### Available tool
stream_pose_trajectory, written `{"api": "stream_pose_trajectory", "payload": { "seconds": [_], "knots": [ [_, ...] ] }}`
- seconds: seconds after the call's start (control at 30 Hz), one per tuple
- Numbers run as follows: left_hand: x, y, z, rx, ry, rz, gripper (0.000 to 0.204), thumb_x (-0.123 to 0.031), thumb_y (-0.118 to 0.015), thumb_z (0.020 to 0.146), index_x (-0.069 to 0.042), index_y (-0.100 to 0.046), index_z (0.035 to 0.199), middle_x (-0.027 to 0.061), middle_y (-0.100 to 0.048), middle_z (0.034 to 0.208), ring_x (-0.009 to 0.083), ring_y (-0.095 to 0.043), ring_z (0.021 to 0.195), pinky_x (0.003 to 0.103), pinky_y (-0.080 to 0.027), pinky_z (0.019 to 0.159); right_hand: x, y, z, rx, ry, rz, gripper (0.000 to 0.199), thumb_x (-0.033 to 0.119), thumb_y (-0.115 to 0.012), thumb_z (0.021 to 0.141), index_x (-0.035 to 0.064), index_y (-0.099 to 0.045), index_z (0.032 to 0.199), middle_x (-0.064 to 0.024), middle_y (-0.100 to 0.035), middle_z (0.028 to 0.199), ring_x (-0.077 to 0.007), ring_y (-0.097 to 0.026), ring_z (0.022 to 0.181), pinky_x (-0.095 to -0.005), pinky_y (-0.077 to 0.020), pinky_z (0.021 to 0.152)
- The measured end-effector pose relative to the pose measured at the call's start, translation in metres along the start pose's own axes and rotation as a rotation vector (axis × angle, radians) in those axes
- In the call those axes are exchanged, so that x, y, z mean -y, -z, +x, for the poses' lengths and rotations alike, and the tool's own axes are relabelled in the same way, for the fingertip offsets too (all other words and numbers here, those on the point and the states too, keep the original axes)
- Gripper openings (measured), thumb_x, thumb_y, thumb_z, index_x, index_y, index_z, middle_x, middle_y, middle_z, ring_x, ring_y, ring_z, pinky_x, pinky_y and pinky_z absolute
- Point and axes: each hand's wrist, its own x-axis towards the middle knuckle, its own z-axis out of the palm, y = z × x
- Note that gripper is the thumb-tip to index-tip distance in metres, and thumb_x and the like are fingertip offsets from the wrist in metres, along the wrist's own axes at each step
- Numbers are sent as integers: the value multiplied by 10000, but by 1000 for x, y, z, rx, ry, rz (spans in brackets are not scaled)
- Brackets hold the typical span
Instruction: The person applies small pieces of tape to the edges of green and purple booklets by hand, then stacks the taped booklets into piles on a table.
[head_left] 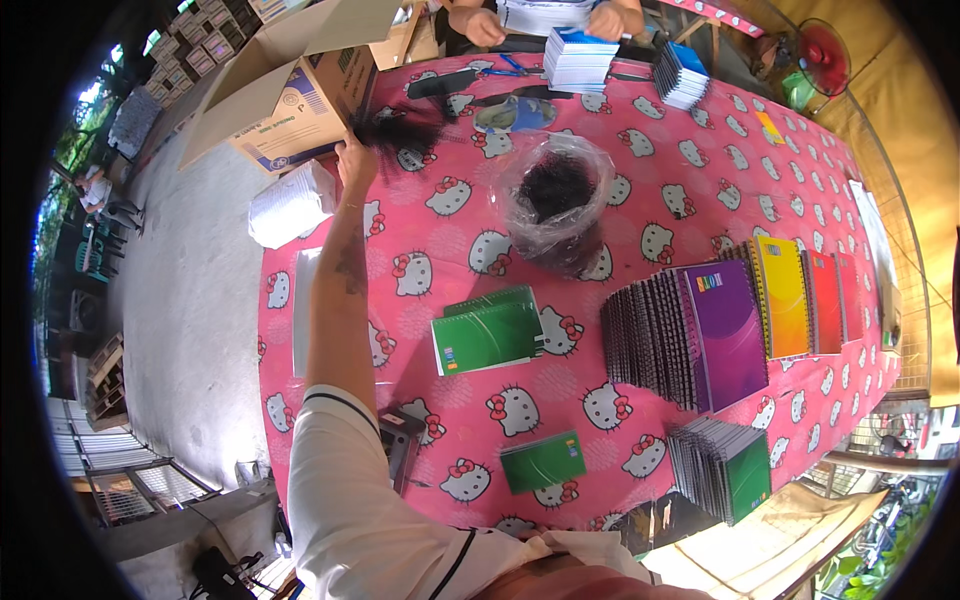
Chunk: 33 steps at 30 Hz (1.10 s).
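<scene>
My left arm reaches far across the table, and my left hand (355,163) is at the near corner of an open cardboard box (292,118). Its fingers are bent and look closed on the left end of a bundle of thin black strands (405,138), which spreads to the right over the tablecloth; the grip itself is partly hidden. A clear plastic bag (585,165) full of similar black strands stands open at mid-table. Nearer me lie green spiral notebooks (487,332) and a single green notebook (543,462). My right hand is out of view.
Stacks of purple (735,325), yellow (780,295) and red notebooks (825,300) stand at right, with a green-covered stack (745,480) nearer. A white wrapped pack (292,205) sits by the box. Across the table, another person's hands (605,20) are beside blue-covered notebooks (580,65) and pliers (512,66).
</scene>
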Motion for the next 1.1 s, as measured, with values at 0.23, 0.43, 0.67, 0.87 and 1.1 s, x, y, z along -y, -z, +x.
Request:
{"api": "stream_pose_trajectory", "payload": {
  "seconds": [0.23,0.43,0.67,0.87,1.1],
  "knots": [
    [-22,12,-19,-94,-114,267,584,-120,-571,873,-8,-342,1399,305,-538,1169,496,-568,1083,534,-497,909,0,-2,1,25,-100,110,253,273,-574,922,158,-668,1126,-12,-641,1071,-156,-608,917,-309,-475,794],
    [-4,4,-16,165,151,108,602,-177,-616,820,-4,-371,1342,322,-610,1184,463,-612,1119,511,-483,983,7,1,3,37,-118,160,250,272,-570,929,150,-666,1125,-13,-643,1071,-151,-605,924,-301,-472,804],
    [-21,-15,-11,187,326,170,638,-312,-661,773,6,-455,1286,266,-622,1245,406,-595,1210,489,-484,1007,4,-7,10,43,-205,246,248,271,-565,937,141,-664,1124,-14,-645,1072,-145,-602,933,-292,-469,816],
    [22,-28,8,198,398,-681,226,-201,-635,776,20,-634,824,178,-668,781,308,-706,769,435,-561,631,3,-5,10,45,-330,286,247,270,-560,944,132,-661,1123,-15,-647,1072,-141,-599,941,-285,-465,826],
    [-10,-8,-19,210,480,-1352,89,-67,-662,798,1,-608,780,74,-607,669,210,-616,527,333,-489,437,3,-12,13,34,-394,328,246,268,-555,953,123,-659,1122,-16,-649,1073,-135,-596,950,-276,-462,838]
  ]
}}
